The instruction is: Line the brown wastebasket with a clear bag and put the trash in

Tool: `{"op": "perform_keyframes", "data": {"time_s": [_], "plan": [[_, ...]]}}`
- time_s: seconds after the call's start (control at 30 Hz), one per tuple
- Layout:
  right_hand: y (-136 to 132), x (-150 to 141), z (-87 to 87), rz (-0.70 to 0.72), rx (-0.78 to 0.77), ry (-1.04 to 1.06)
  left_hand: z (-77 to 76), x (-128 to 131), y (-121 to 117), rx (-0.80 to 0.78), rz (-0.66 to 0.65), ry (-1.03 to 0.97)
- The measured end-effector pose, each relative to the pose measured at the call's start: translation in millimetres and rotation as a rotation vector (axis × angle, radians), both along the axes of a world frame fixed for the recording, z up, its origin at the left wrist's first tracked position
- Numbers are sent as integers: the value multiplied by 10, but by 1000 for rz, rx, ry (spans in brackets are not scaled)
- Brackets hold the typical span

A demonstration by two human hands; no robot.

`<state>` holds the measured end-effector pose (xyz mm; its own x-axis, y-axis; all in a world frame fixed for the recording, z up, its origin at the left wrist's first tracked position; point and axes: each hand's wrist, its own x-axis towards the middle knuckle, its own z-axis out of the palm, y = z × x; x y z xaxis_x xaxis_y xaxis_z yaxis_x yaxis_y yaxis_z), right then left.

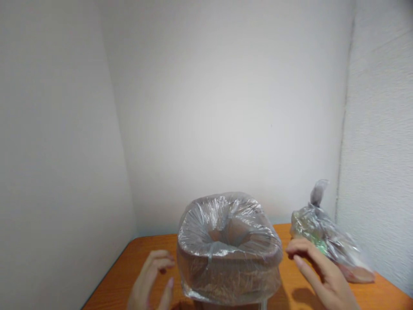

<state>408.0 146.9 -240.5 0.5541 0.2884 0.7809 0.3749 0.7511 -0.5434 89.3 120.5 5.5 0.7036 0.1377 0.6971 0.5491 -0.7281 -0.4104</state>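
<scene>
A brown trash bin (226, 275) stands upright on the table. Over its rim is folded a clear plastic bag (206, 219), which hangs down outside and sinks into the opening. To the left of the bin is my left hand (153, 275), fingers curved and apart, holding nothing. On the other side, my right hand (322, 271) has its thumb and fingers apart near the bin's right edge, also with nothing in it. Small gaps separate both hands from the bin. The lower part of the bin is cut off by the frame.
A knotted clear plastic bag (322, 230) with mixed contents, some of them green, lies at the right back of the orange-brown wooden table (155, 243). White walls (226, 107) close in the table at the back and both sides.
</scene>
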Motion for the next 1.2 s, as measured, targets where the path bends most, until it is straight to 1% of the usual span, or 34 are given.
{"op": "perform_keyframes", "data": {"time_s": [0.03, 0.07, 0.1, 0.13, 0.17, 0.2, 0.23, 0.27, 0.33, 0.37, 0.43, 0.5, 0.57, 0.67, 0.73, 0.8, 0.83, 0.87, 0.93, 0.97, 1.0, 1.03, 1.07, 1.1, 1.13, 1.2], "plan": [[-35, 53, 93, 146, -50, 106, 113, 62, 1, -103, 36, -128], [-75, 99, 211, 295, -104, 190, 236, 144, 24, -246, 110, -232], [-112, 133, 343, 454, -145, 225, 360, 242, 69, -383, 170, -311], [-143, 154, 481, 612, -201, 219, 478, 351, 135, -513, 199, -341], [-166, 163, 612, 702, -260, 197, 581, 462, 215, -634, 233, -340], [-180, 160, 727, 732, -306, 171, 664, 569, 303, -764, 292, -328], [-187, 150, 820, 730, -337, 151, 724, 662, 389, -835, 318, -306], [-188, 135, 888, 701, -348, 143, 760, 738, 463, -879, 321, -286], [-182, 104, 948, 652, -324, 153, 773, 824, 560, -887, 289, -259], [-176, 90, 944, 653, -295, 159, 756, 833, 581, -865, 261, -255], [-159, 58, 882, 676, -216, 149, 694, 792, 584, -806, 213, -254], [-124, 3, 764, 689, -136, 118, 609, 696, 559, -763, 184, -243], [-61, -87, 604, 676, -86, 90, 517, 582, 522, -742, 178, -221], [74, -252, 338, 625, -71, 72, 387, 468, 439, -744, 200, -173], [145, -324, 185, 573, -80, 68, 316, 459, 359, -731, 226, -141], [140, -325, 86, 461, -125, 66, 255, 497, 270, -689, 245, -109], [97, -299, 63, 361, -154, 83, 227, 525, 226, -665, 249, -94], [23, -263, 60, 227, -170, 119, 199, 554, 187, -644, 253, -78], [-196, -194, 120, -79, -130, 195, 142, 607, 118, -630, 263, -52], [-322, -182, 182, -196, -73, 182, 112, 628, 90, -634, 267, -43], [-439, -195, 262, -256, -17, 111, 83, 645, 64, -643, 268, -35], [-532, -237, 355, -255, 15, -19, 54, 661, 39, -657, 267, -26], [-588, -308, 457, -195, 0, -191, 26, 675, 16, -669, 265, -19], [-599, -402, 562, -120, -68, -353, -1, 689, -6, -678, 264, -12], [-564, -509, 664, -73, -183, -473, -26, 703, -28, -680, 264, -5], [-389, -722, 838, -91, -382, -614, -72, 729, -67, -680, 252, 10]]}}
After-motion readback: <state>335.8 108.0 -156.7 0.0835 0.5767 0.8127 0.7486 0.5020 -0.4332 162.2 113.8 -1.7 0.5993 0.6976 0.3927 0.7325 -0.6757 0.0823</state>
